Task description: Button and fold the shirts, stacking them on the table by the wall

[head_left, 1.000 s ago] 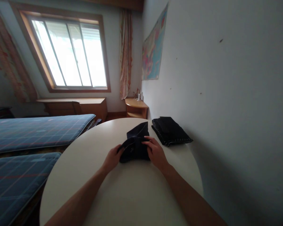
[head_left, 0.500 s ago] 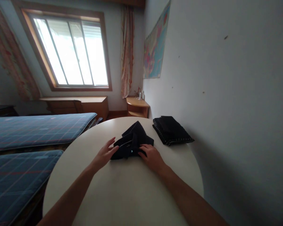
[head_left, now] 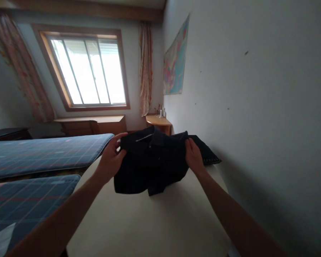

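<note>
A black shirt [head_left: 152,164] with a collar flap and small buttons is stretched between my two hands, raised over the round white table [head_left: 139,225]. My left hand [head_left: 112,155] grips its upper left edge, thumb on the near side. At the upper right edge, my right hand [head_left: 194,151] pinches the cloth in closed fingers. The lower part of the shirt hangs loose in folds. Behind my right hand lies a folded black cloth item [head_left: 207,150] with pale stitch-like marks along its edge, partly hidden.
Two plaid mattresses [head_left: 50,151] are on the left. A wall [head_left: 270,125] runs close along the table's right side. Farther back are a wooden desk [head_left: 109,124], a corner shelf [head_left: 158,120] with small items, and a window [head_left: 88,71].
Both hands have taken hold of the black shirt and lifted it off the table, spreading it wider. Earlier it lay bunched on the tabletop. The head view has tilted up slightly.
</note>
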`<state>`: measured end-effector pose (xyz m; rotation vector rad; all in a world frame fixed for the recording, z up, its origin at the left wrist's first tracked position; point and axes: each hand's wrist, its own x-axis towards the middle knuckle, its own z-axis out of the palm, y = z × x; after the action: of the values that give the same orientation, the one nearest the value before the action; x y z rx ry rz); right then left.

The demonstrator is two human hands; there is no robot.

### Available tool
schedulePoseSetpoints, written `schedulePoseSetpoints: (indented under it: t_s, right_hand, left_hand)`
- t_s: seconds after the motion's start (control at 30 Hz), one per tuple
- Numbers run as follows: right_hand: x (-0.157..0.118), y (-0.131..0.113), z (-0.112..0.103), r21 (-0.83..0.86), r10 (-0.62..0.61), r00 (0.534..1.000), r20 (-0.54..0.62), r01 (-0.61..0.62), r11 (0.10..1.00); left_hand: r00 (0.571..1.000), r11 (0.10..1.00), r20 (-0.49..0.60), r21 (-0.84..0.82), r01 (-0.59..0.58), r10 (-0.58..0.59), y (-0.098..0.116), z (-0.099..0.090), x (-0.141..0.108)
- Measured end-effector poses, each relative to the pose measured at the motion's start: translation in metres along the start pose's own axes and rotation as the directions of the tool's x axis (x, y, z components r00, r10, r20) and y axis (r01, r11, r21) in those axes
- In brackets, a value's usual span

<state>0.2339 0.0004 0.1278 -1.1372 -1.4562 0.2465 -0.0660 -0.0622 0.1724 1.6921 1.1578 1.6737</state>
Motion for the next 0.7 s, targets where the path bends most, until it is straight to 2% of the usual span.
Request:
schedulePoseSetpoints:
  t_s: [0.1, 0.2, 0.3, 0.33, 0.4, 0.5, 0.57, 0.63, 0.7]
  right_hand:
    - [0.037, -0.039, -0.022, -0.034, -0.101, 0.995, -0.019, 0.101, 0.994]
    - [0.076, -0.076, -0.039, -0.088, -0.248, 0.966, -0.076, 0.241, 0.966]
    - [0.103, -0.096, -0.043, -0.185, -0.354, 0.929, -0.109, 0.331, 0.925]
    - [0.105, -0.098, -0.04, -0.238, -0.364, 0.927, -0.093, 0.334, 0.912]
    - [0.094, -0.099, -0.029, -0.368, -0.334, 0.942, -0.02, 0.304, 0.879]
    - [0.045, -0.094, -0.006, -0.563, -0.179, 0.968, 0.175, 0.247, 0.788]
    - [-0.001, -0.088, 0.009, -0.607, -0.042, 0.926, 0.374, 0.279, 0.745]
    - [-0.047, -0.079, 0.02, -0.628, 0.134, 0.854, 0.502, 0.254, 0.736]
    - [-0.085, -0.066, 0.025, -0.671, 0.249, 0.803, 0.541, 0.234, 0.703]
  left_hand:
    - [0.98, 0.977, -0.062, 0.114, -0.179, 0.187, 0.052, -0.011, 0.03]
    - [0.917, 0.888, -0.122, 0.325, -0.325, 0.38, 0.096, -0.019, 0.059]
    - [0.881, 0.791, -0.062, 0.474, -0.387, 0.469, 0.113, -0.023, 0.084]
    - [0.88, 0.76, -0.036, 0.52, -0.389, 0.474, 0.109, -0.023, 0.089]
    - [0.885, 0.702, 0.006, 0.607, -0.373, 0.465, 0.089, -0.018, 0.089]
    - [0.886, 0.587, 0.152, 0.697, -0.411, 0.439, 0.034, 0.0, 0.059]
    - [0.922, 0.587, 0.223, 0.718, -0.375, 0.316, -0.006, 0.017, 0.022]
    - [0.951, 0.64, 0.291, 0.711, -0.29, 0.108, -0.042, 0.033, -0.023]
    - [0.923, 0.722, 0.381, 0.652, -0.231, -0.048, -0.07, 0.046, -0.065]
